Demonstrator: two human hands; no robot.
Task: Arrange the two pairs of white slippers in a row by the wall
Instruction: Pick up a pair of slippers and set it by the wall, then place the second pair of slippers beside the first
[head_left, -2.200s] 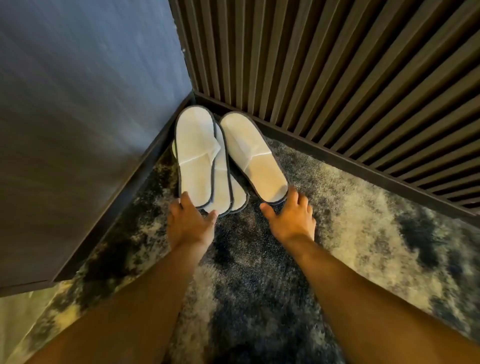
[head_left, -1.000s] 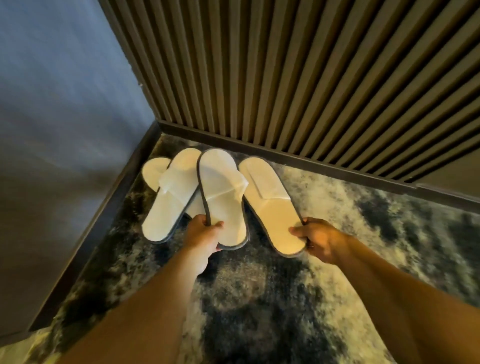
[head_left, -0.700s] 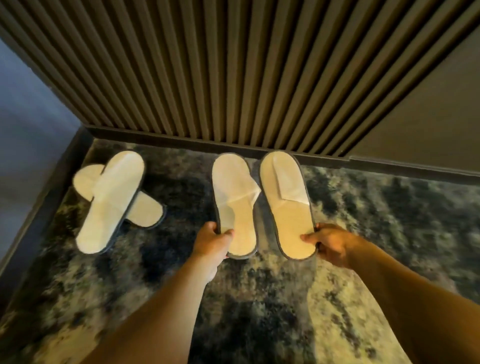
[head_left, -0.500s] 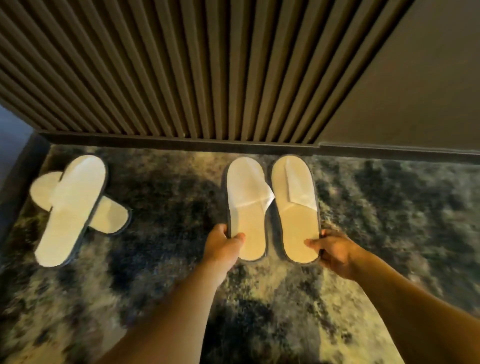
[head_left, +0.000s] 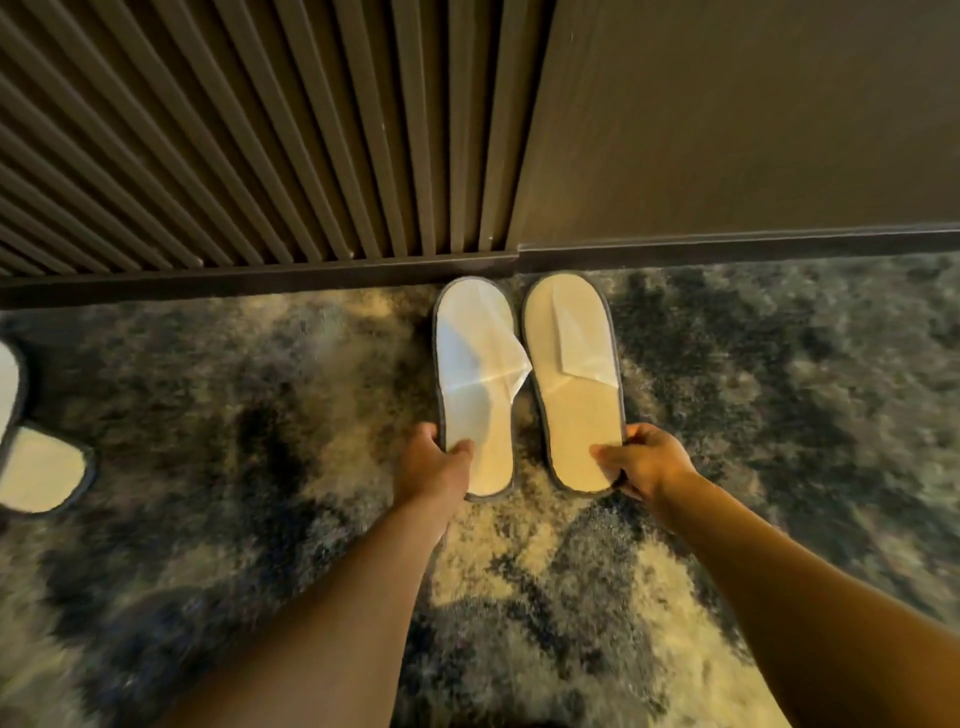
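- My left hand (head_left: 434, 465) grips the heel of the left slipper (head_left: 475, 384), thumb on its insole.
- My right hand (head_left: 641, 460) pinches the heel of the right slipper (head_left: 574, 384) likewise.
- Both slippers lie side by side on the carpet (head_left: 260, 415), toes at twelve o'clock, almost touching the baseboard (head_left: 260, 280).
- At nine o'clock I see the other pair (head_left: 36, 467), well apart and cut off by the edge.

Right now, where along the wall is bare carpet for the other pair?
Bare carpet lies along the baseboard between the held slippers and the other pair at the left edge; also right of them. Between the two held slippers it is tight.
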